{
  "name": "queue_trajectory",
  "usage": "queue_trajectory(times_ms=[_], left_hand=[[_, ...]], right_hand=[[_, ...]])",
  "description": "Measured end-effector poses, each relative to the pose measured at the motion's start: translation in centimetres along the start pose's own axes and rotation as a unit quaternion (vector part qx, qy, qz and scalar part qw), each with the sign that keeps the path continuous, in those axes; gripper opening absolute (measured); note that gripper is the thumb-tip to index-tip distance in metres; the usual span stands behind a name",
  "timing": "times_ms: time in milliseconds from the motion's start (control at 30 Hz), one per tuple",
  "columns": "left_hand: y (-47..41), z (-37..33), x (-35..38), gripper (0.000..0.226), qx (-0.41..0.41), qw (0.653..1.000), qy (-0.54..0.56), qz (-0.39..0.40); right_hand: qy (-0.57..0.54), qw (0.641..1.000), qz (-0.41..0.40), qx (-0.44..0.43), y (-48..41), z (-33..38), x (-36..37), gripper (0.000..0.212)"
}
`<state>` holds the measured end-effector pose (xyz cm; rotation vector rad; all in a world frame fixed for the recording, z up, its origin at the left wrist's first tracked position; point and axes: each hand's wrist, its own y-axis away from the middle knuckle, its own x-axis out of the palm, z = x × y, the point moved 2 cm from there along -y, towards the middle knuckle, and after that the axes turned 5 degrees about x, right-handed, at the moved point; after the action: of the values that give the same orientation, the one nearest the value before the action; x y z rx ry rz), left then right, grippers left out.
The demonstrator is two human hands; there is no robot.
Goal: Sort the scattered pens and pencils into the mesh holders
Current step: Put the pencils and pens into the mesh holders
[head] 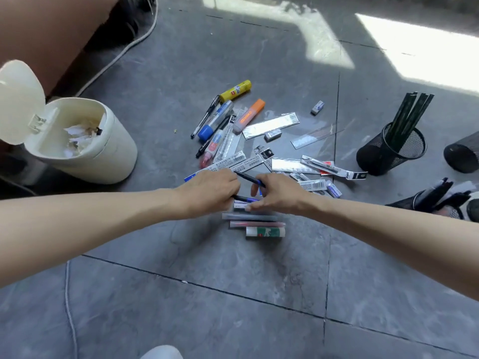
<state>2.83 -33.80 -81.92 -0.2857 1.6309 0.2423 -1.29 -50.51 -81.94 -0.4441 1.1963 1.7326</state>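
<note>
On the grey tiled floor, the left hand [210,191] curls round a dark lower pen [245,199], and the right hand [281,194] pinches the blue end of an upper pen [248,178]. Packaged refills [272,124] lie scattered beyond. Far right, a mesh holder [383,161] holds dark green pencils [408,112]. On the left stands an open cream bin [103,156].

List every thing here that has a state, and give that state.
bin lid, flipped open.
bin, upright, crumpled paper inside.
mesh holder, upright, dark pencils standing in it.
orange highlighter, lying flat on the floor.
left hand, grips dark pens.
right hand, touches the dark pens; grip unclear.
</note>
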Motion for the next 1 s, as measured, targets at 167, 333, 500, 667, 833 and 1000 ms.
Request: queue_trajectory(times_ms=[167,333,500,667,833,1000], left_hand=[[0.5,0.5,-0.8,0.029,-0.124,0.983,0.067,-0.114],[0.7,-1.1,0.8,0.031,-0.09,0.988,0.124,0.006],[0.0,-4.3,3.8,0.029,-0.038,0.98,0.039,0.189],[-2.2,-4.9,3.7,0.03,0.013,0.958,-0.104,0.268],[-2.2,-3.3,2.2,0.014,0.041,0.967,-0.109,0.226],[-2.7,-1.8,-1.4,0.007,0.119,0.986,-0.115,-0.012]], right_hand=[[-0.159,0.982,0.01,0.103,-0.7,-0.7,1.2,0.036],[-0.264,0.954,0.012,0.143,0.1,-2.6,1.2,0.054],[-0.315,0.931,0.03,0.182,1.2,-4.1,0.5,0.043],[-0.344,0.918,0.032,0.192,2.2,-4.8,0.0,0.041],[-0.431,0.871,0.106,0.211,2.7,-5.0,-0.2,0.044],[-0.483,0.827,0.219,0.187,2.9,-3.2,0.5,0.06]])
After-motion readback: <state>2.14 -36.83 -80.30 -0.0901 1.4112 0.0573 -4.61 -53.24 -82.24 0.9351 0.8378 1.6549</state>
